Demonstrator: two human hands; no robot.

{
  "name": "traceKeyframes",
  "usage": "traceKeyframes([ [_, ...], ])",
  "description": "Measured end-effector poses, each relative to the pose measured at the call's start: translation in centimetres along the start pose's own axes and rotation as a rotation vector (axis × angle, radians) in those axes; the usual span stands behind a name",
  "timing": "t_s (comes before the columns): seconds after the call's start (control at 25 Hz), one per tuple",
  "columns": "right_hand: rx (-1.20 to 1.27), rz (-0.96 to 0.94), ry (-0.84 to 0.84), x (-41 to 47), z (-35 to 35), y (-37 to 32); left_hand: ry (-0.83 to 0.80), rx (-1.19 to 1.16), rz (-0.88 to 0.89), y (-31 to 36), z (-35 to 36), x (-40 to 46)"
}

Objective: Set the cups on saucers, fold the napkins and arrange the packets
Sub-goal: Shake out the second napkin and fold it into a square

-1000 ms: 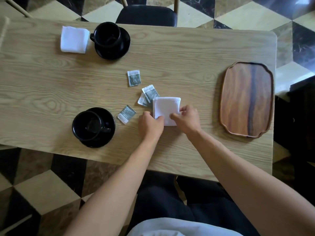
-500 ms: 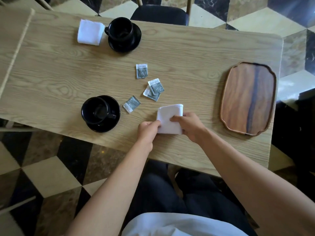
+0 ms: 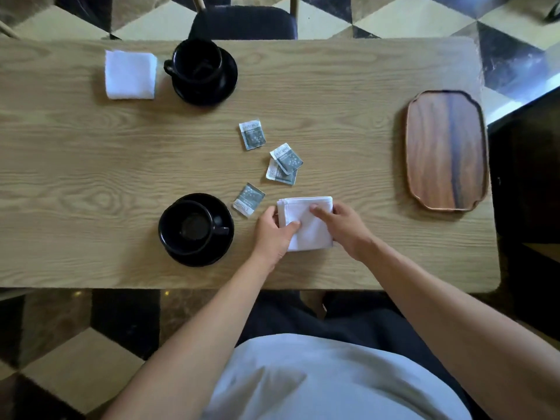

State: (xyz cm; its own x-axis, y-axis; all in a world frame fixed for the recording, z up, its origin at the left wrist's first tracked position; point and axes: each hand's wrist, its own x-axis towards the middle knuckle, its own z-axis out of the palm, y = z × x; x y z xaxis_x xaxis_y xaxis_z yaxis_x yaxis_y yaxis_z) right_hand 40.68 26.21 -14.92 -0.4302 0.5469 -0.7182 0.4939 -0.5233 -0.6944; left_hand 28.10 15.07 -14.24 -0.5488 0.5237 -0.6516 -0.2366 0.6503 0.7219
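A folded white napkin (image 3: 306, 219) lies near the table's front edge. My left hand (image 3: 272, 234) grips its left side with the thumb on top; my right hand (image 3: 342, 225) holds its right side with fingers laid across it. Left of the napkin, a black cup (image 3: 189, 227) stands on a black saucer (image 3: 222, 248). At the back, a second black cup (image 3: 197, 63) sits on its saucer (image 3: 227, 86), with another folded white napkin (image 3: 130, 74) to its left. Several grey-green packets lie loose mid-table: one (image 3: 252, 134), an overlapping pair (image 3: 285, 163), and one (image 3: 248, 200) beside the near cup.
A brown wooden tray (image 3: 445, 150) lies at the right end of the light wooden table (image 3: 75, 165). A dark chair (image 3: 242, 22) stands behind the far edge. The table's front edge runs just below my wrists, over a checkered floor.
The napkin and both hands have slid toward the front edge and a little left, closer to the near cup. The head view has shifted; cups, packets and tray stay put.
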Motion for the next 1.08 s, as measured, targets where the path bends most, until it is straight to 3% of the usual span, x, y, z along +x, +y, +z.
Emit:
traceKeyframes([
  [0.24, -0.344, -0.083, 0.276, -1.4, 2.2, 1.9, -0.062, 0.612, 0.205, -1.2, -1.1, -1.0],
  [0.4, -0.634, -0.052, 0.363, -1.6, 2.7, 1.1, -0.074, 0.721, 0.217, -1.5, -1.2, -1.3],
  [0.48, -0.750, -0.076, 0.431, -2.0, 2.6, 1.0, 0.003, 0.872, 0.340, -1.4, -1.6, -1.7],
  [0.56, -0.724, -0.241, 0.498, -2.6, 2.6, 1.0, 0.092, 1.013, 0.525, -2.0, -1.8, -2.0],
  [0.68, -0.823, -0.448, 0.375, -3.2, 3.1, 1.8, 0.019, 1.123, 0.713, -3.9, -1.7, -2.0],
  [0.8, -0.881, -0.460, 0.228, -3.5, 3.6, 3.1, -0.071, 1.188, 0.667, -5.3, -1.5, -1.7],
  [0.96, -0.933, -0.592, 0.209, -3.4, 3.4, 3.5, -0.080, 1.230, 0.602, -5.4, -1.3, -1.8],
  [1.08, -0.885, -0.447, 0.227, -3.1, 3.6, 2.4, -0.115, 1.190, 0.573, -4.7, -1.6, -2.0],
])
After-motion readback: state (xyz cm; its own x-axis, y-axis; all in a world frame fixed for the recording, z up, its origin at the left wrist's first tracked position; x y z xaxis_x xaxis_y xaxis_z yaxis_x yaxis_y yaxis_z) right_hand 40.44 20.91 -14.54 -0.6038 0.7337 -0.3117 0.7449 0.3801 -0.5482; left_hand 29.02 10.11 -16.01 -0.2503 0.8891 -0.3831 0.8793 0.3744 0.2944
